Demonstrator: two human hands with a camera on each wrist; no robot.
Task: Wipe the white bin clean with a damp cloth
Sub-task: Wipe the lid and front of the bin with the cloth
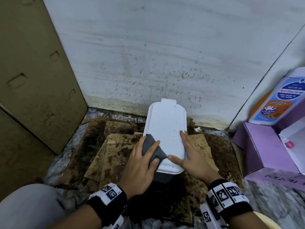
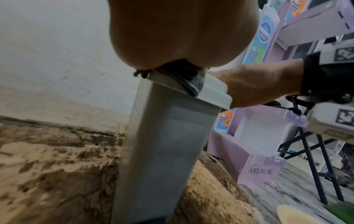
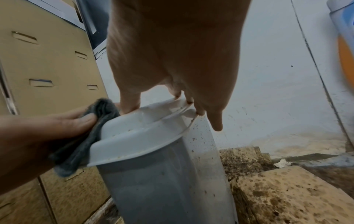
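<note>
A tall, narrow white bin [image 1: 165,126] stands against the speckled wall, its lid closed and dotted with small brown spots. My left hand [image 1: 156,152] grips a grey cloth [image 1: 151,149] and holds it on the lid's near left edge. Along the lid's right edge lies my right hand [image 1: 177,145], fingers straight and thumb spread across the near part. In the left wrist view the cloth [image 2: 195,81] drapes over the lid's rim above the bin's grey side [image 2: 162,144]. In the right wrist view the lid [image 3: 143,128] shows with the cloth [image 3: 86,141] bunched at its left rim.
A brown cardboard box [image 1: 33,80] stands close on the left. Stained cardboard sheets [image 1: 115,154] cover the floor around the bin. Purple boxes [image 1: 264,146] and a big display bottle [image 1: 277,96] crowd the right. A black folding frame [image 2: 316,151] stands further right.
</note>
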